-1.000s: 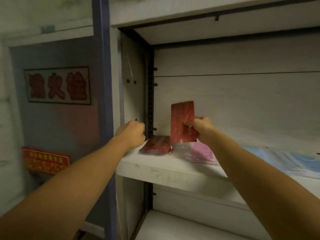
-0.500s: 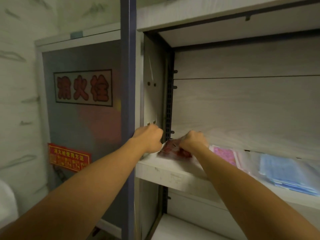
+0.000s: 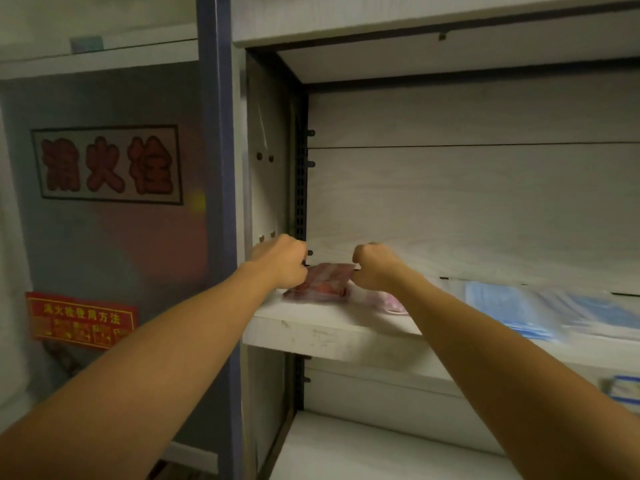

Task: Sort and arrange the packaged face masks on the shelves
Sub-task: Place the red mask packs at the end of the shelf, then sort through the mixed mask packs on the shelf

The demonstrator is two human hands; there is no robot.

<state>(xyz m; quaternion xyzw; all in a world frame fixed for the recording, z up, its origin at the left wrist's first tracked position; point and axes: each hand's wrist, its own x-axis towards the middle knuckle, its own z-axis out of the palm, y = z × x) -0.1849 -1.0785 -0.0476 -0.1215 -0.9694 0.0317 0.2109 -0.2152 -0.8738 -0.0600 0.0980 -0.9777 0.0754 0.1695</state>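
**Red mask packs between both hands at the left end of the shelf**

Both forearms reach up and forward to the middle shelf [image 3: 332, 332]. The left hand [image 3: 282, 263] is curled into a fist at the left edge of the red mask packs [image 3: 320, 282]; the right hand [image 3: 375, 268] is curled at their right edge. The fingers are turned away from the camera, so whether either hand grips a pack cannot be told. The red packs lie flat as a low stack near the shelf's left end, close to the side panel [image 3: 266, 174].

Just right of the stack, partly hidden under the right forearm, lies a pink mask pack [image 3: 389, 301]. Further right lie blue mask packs [image 3: 498, 311] in clear wrap, blurred.

Behind stands the pale back panel [image 3: 467, 202]. Left of the unit, a wall sign [image 3: 107, 164] with red characters hangs above a red notice [image 3: 81, 320].
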